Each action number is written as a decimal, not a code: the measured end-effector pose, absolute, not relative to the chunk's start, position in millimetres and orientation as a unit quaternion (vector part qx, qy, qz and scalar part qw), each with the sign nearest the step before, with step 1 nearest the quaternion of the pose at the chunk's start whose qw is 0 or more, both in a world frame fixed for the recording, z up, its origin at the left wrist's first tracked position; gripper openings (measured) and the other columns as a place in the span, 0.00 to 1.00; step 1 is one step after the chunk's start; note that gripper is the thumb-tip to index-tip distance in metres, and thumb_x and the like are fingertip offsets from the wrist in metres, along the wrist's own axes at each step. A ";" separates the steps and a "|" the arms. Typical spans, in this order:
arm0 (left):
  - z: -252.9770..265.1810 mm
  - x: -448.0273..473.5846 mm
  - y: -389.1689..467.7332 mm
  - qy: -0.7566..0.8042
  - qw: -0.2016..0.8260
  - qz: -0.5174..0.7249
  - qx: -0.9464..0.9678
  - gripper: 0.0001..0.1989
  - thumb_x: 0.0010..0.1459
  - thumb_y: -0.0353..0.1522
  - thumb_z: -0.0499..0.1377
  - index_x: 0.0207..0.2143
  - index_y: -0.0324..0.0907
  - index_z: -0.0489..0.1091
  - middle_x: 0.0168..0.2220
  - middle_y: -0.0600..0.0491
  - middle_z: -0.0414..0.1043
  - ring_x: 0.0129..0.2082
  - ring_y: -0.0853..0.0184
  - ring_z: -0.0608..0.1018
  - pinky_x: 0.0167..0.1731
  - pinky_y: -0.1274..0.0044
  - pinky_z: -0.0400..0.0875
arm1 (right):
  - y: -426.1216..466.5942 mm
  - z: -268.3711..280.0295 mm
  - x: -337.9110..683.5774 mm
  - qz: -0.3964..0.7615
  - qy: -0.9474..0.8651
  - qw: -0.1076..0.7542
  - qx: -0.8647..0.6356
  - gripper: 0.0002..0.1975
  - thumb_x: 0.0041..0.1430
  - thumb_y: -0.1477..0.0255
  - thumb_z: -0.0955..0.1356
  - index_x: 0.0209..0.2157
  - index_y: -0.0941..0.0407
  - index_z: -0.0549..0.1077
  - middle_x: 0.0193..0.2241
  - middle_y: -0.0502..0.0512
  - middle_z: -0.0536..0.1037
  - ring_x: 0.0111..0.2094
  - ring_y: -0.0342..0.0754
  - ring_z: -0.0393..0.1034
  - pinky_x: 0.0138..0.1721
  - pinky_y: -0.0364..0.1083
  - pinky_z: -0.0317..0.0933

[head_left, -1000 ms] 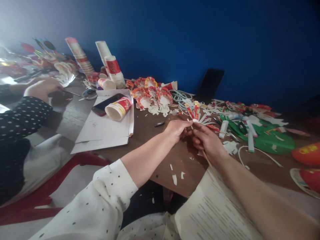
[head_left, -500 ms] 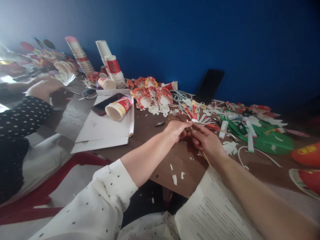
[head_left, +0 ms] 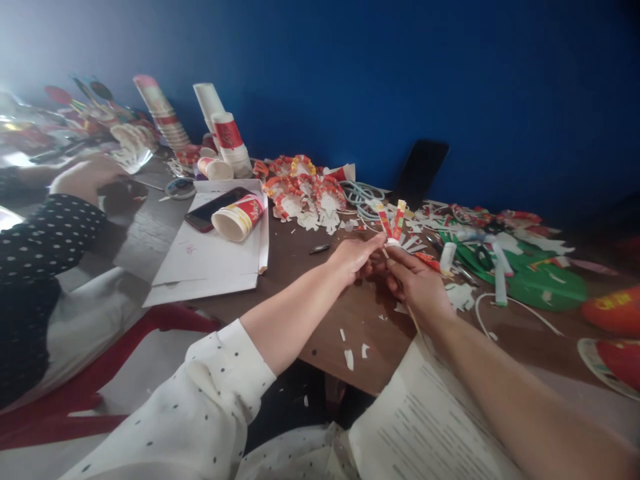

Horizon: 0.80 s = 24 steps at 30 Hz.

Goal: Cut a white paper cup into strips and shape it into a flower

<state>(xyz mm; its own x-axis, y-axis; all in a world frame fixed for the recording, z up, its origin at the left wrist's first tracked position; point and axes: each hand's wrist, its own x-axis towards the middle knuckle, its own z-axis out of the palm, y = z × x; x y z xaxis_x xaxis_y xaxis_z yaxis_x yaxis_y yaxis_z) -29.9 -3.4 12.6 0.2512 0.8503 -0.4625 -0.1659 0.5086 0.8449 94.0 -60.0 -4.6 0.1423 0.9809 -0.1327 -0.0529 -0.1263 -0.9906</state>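
My left hand point(head_left: 354, 259) and my right hand point(head_left: 419, 283) meet over the table, fingers closed around a paper cup cut into strips point(head_left: 399, 220). Its red, yellow and white strips fan out beyond my fingertips. A thin wooden stick point(head_left: 416, 321) runs from the cup's base under my right palm towards me. My left thumb presses near the base of the strips, while the right fingers pinch just below. How the stick joins the cup is hidden by my fingers. A glue stick point(head_left: 447, 257) lies just right of my right hand.
Cut paper-cup flowers point(head_left: 305, 190) are heaped behind my left hand. Further left are stacked cups point(head_left: 233, 143), a phone point(head_left: 203, 215) and a cup point(head_left: 237, 219) on a white folder point(head_left: 200, 267). Green sheet material point(head_left: 550, 287) lies right. A co-worker's arm point(head_left: 75, 183) reaches in at left.
The cut cup has turned in my fingers, so its coloured strips have swung to the right and stand differently. Both hands keep nearly the same place.
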 end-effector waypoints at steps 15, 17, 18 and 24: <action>12.9 -30.1 -3.2 0.427 0.766 0.370 0.305 0.03 0.56 0.24 0.60 0.30 0.33 0.73 0.22 0.53 0.67 0.19 0.77 0.71 0.18 0.86 0.64 | -58.3 -7.9 98.5 0.497 -0.438 0.500 -0.558 0.29 0.51 0.63 0.69 0.56 0.57 0.69 0.14 0.44 0.66 0.14 0.36 0.53 0.14 0.37 0.43; 12.8 -29.4 -3.8 0.433 0.762 0.374 0.304 0.03 0.55 0.24 0.60 0.29 0.33 0.72 0.22 0.54 0.67 0.18 0.78 0.69 0.19 0.86 0.65 | -59.1 -6.3 98.4 0.486 -0.450 0.486 -0.570 0.30 0.52 0.63 0.68 0.56 0.57 0.69 0.13 0.44 0.67 0.13 0.36 0.52 0.13 0.37 0.43; 12.6 -29.0 -4.0 0.434 0.760 0.377 0.304 0.04 0.55 0.24 0.60 0.28 0.33 0.72 0.21 0.54 0.67 0.18 0.78 0.68 0.19 0.85 0.65 | -59.5 -5.8 98.3 0.479 -0.457 0.482 -0.574 0.30 0.52 0.63 0.68 0.56 0.58 0.69 0.13 0.44 0.67 0.13 0.36 0.52 0.13 0.37 0.43; 11.3 -28.1 -3.2 0.472 0.734 0.362 0.328 0.04 0.55 0.26 0.60 0.28 0.34 0.72 0.20 0.54 0.67 0.17 0.77 0.69 0.17 0.86 0.60 | -60.4 -8.2 96.7 0.456 -0.485 0.471 -0.579 0.27 0.53 0.63 0.67 0.55 0.58 0.68 0.15 0.45 0.70 0.12 0.36 0.54 0.14 0.37 0.46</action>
